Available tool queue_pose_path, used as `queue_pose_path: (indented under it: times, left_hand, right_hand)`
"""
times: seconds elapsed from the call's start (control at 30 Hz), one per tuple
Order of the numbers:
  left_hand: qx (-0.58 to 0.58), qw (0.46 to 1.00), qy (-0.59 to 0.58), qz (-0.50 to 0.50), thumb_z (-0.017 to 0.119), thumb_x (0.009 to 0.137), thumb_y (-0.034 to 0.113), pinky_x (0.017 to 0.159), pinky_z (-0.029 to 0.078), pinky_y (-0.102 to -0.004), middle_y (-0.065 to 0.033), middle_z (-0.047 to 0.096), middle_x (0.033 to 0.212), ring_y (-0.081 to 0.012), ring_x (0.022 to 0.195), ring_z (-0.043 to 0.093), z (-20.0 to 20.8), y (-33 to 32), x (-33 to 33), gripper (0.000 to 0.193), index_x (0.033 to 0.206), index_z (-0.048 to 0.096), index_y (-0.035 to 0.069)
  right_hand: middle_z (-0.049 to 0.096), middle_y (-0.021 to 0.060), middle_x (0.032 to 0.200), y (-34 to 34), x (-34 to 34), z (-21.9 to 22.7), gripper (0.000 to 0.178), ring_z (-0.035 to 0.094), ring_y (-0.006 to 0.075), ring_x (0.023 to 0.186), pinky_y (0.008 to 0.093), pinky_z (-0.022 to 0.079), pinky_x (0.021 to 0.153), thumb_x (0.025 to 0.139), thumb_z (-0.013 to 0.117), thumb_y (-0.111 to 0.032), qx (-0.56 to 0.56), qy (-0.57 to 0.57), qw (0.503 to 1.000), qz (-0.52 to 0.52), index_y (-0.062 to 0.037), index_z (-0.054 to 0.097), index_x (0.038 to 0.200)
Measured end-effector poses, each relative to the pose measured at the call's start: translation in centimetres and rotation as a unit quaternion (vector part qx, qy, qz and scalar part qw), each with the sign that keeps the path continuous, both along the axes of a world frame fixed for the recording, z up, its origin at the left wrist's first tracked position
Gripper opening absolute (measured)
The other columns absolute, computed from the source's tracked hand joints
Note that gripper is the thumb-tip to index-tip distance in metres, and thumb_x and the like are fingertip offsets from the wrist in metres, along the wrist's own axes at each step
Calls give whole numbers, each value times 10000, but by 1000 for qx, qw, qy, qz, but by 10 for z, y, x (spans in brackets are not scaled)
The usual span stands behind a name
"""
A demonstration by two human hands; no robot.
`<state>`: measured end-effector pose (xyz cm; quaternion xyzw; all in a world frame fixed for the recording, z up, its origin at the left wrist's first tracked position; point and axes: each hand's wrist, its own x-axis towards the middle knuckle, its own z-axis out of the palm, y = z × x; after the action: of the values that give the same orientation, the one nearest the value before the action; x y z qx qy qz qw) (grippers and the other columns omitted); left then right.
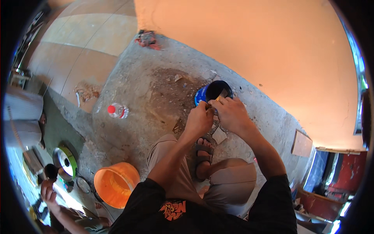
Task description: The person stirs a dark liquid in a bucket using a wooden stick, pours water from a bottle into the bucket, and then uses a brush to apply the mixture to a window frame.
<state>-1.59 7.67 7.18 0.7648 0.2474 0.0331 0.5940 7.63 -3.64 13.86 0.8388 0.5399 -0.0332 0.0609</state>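
Both of my hands are close together in front of the blue bucket (201, 96), whose dark mouth faces up. My right hand (232, 114) is closed around a small putty knife (223, 94), its greyish blade over the bucket's opening and a yellowish part by my fingertips. Fingers curled, my left hand (200, 120) meets the right one just below the rim. Something may be pinched in it, but my fingers hide what it is. Below my hands a broken piece of pale tile (219, 135) lies on the concrete floor (132, 136).
A clear bottle with a red cap (112, 109) lies to the left. The orange bucket (117, 185) is by my left leg. An orange wall (249, 43) rises ahead. At the left, another person's hand (48, 193) holds something dark near a green-rimmed round object (65, 163).
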Motion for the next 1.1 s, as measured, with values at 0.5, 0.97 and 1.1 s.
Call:
queue_pose_path:
  times: [0.5,0.97,1.1]
  left_hand:
    - [30,997,70,7,685,852,106,881,498,-385,-139,605,1133,-260,975,613,-103,32,49,571,1369,443,82]
    - [92,995,-39,19,810,665,100,1085,343,-542,-187,352,1488,-437,1339,379,-200,-32,83,1067,1532,191,158]
    - [44,983,-172,44,827,651,64,1125,323,-482,-178,349,1499,-380,1359,387,-189,-48,85,1107,1539,166,105]
  right_hand:
    - [683,66,920,-109,61,-58,174,661,219,820,364,492,709,901,628,-113,258,-1,929,-264,-77,658,1068]
    - [664,96,1049,-67,130,-242,280,652,165,943,326,566,820,1010,583,-211,722,385,462,-341,-16,540,1206]
    - [665,73,1010,-54,122,-218,304,631,130,898,274,521,804,1002,604,-262,728,404,403,-381,-42,557,1206]
